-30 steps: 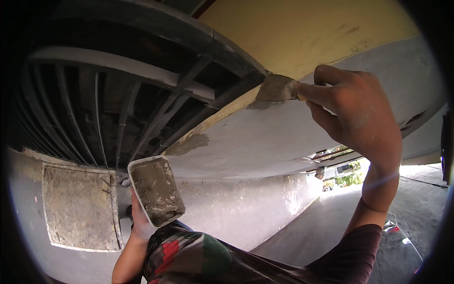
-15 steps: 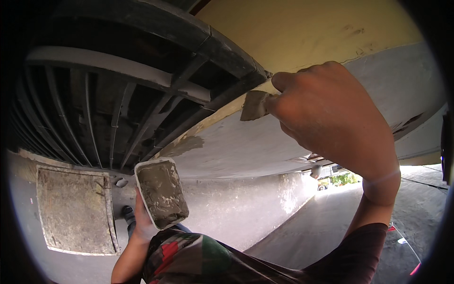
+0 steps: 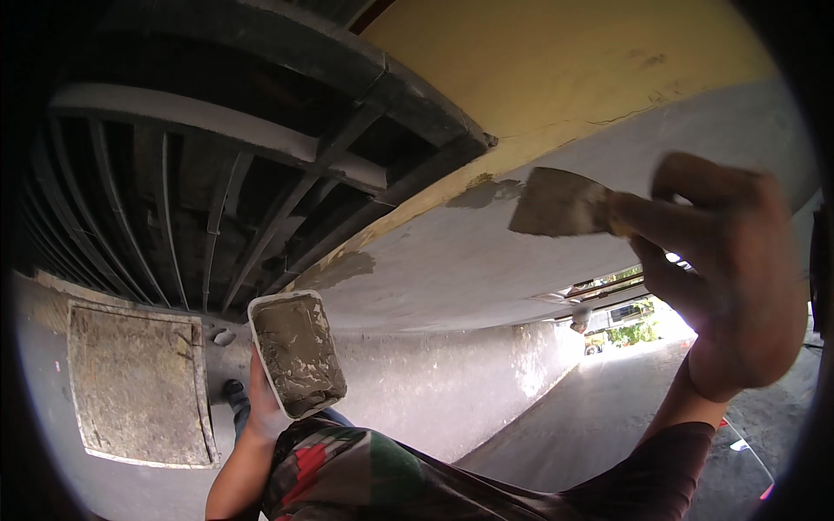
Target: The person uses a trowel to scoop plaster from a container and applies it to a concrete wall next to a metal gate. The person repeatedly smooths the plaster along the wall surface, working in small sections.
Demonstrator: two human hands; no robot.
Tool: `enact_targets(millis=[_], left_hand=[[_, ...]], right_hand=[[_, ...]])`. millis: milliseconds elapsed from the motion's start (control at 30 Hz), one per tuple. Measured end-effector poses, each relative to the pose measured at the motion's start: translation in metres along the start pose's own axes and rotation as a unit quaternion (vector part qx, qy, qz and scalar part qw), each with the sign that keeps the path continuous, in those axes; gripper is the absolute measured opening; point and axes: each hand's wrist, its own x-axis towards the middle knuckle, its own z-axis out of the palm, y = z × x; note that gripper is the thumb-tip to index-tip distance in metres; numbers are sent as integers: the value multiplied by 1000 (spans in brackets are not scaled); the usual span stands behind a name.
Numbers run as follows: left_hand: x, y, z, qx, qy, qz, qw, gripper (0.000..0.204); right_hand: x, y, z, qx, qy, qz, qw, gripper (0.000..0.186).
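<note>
My left hand (image 3: 267, 404) grips a white rectangular tub (image 3: 340, 369) from its left side, low in front of my body. Grey-brown wet filler (image 3: 300, 347) lies inside it, with smeared ridges on top. Raised at the right, my right hand (image 3: 730, 252) is closed on a putty knife (image 3: 560, 204); its handle is mostly hidden by the fingers. The broad blade points left, coated with filler and a short way off the grey wall (image 3: 460, 260). Two darker damp patches mark that wall: one patch (image 3: 486, 194) near the blade, another patch (image 3: 343, 267) further down beside the grille.
A dark metal grille (image 3: 217, 191) fills the upper left. Yellow painted wall (image 3: 556, 69) with a cracked lower edge runs above the grey part. A stained board (image 3: 139, 382) lies at the lower left, by a small pale object (image 3: 223, 336) and my shoe (image 3: 234, 391).
My right hand has moved right and down with the putty knife, away from the grille's corner. A fresh damp patch now shows where the hand was. My left hand and the tub hold nearly still.
</note>
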Motion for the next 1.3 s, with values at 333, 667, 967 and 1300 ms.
enact_targets(millis=[333, 667, 967, 1300], left_hand=[[23, 2, 53, 6, 9, 68, 998, 72], [41, -6, 133, -1, -28, 152, 988, 66], [16, -32, 177, 124, 57, 203, 970, 69], [-13, -110, 213, 138, 78, 214, 964, 60]], right_hand=[[-85, -56, 93, 295, 192, 122, 928, 44], [-98, -256, 192, 539, 375, 294, 695, 52], [-157, -311, 215, 551, 393, 279, 682, 52], [-255, -314, 228, 548, 431, 414, 584, 46]])
